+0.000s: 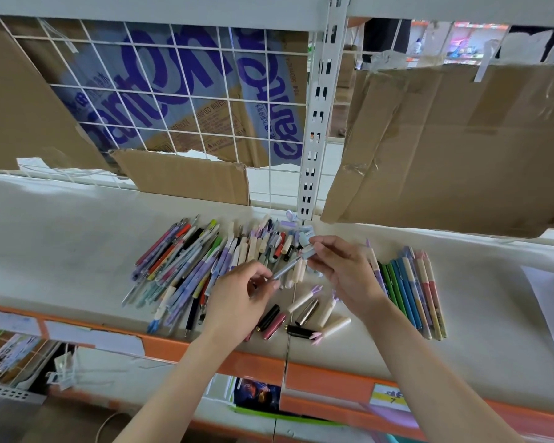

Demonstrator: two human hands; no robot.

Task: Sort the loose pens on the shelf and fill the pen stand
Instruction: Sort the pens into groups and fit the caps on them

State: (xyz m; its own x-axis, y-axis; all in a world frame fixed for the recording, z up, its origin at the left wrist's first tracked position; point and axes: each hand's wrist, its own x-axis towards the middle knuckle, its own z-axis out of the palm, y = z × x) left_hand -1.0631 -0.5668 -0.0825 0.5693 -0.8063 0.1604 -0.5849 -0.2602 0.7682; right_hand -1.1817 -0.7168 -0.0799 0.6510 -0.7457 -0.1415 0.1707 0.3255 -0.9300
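Shelf point(77, 251): loose pens point(186, 266); hands point(301, 273) pinch pen point(287, 268).

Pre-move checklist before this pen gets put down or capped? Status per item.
1. Pen held at both ends by left hand and right hand: ok.
2. Cap seated on the pen's upper end: cannot tell, fingers cover it.
3. Sorted row right of the hands lies parallel, with room beside it: ok.
4. Loose caps lie under the hands, in the way: not ok.
5. Unsorted pile still large on the left: not ok.
6. Pen stand in view: not ok, none seen.
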